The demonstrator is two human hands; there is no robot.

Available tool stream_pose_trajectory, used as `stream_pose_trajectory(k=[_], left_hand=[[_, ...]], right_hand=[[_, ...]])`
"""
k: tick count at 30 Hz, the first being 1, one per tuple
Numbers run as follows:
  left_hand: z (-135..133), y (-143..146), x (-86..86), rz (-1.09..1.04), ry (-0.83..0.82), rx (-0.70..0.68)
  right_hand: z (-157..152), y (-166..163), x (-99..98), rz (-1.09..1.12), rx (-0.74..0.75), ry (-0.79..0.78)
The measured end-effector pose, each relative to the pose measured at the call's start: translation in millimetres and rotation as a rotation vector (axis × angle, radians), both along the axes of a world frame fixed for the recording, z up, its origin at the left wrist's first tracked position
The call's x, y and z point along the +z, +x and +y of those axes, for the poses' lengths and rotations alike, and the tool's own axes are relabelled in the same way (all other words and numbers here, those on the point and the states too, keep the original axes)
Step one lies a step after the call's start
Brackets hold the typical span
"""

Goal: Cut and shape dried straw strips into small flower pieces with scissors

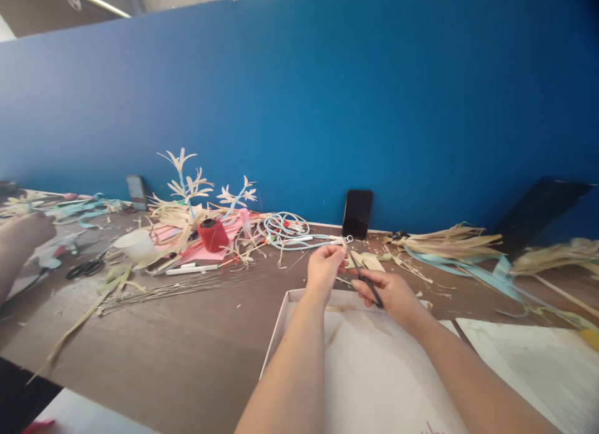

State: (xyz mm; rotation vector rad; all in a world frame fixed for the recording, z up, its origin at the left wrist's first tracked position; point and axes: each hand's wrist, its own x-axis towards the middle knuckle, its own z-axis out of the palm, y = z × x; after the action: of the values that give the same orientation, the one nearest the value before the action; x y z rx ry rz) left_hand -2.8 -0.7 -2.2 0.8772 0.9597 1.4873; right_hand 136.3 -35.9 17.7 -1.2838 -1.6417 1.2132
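My right hand [388, 293] grips dark-handled scissors [370, 285], their blades pointing up and left toward my other hand. Thumb and fingertips of my left hand [327, 268] are pinched together close to the blades. Whatever small pale piece is between them is too small to make out. Both hands are over the far edge of a white shallow box [374, 365], on which a few thin tan scraps lie. Just beyond my hands are pale scraps [369, 260] on the dark table.
A black phone [358, 214] leans on the blue partition [374, 97]. Leftward are a coil of light-blue cable [283, 228], a red thread spool [213, 235], husk flowers [187, 187], a white bowl [135, 243] and thin wires [178, 293]. Bundled dry husks [449, 241] lie right. Another person's hand [35, 228] is far left.
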Motion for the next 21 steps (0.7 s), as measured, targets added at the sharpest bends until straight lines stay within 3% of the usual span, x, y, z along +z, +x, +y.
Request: stream_pose_trajectory(k=[21], left_hand=[[2.5,0.6,-2.1,-0.005,-0.019,0.003]], right_hand=[[-2.5,-5.0,3.9,-0.052,-0.028,0.013]])
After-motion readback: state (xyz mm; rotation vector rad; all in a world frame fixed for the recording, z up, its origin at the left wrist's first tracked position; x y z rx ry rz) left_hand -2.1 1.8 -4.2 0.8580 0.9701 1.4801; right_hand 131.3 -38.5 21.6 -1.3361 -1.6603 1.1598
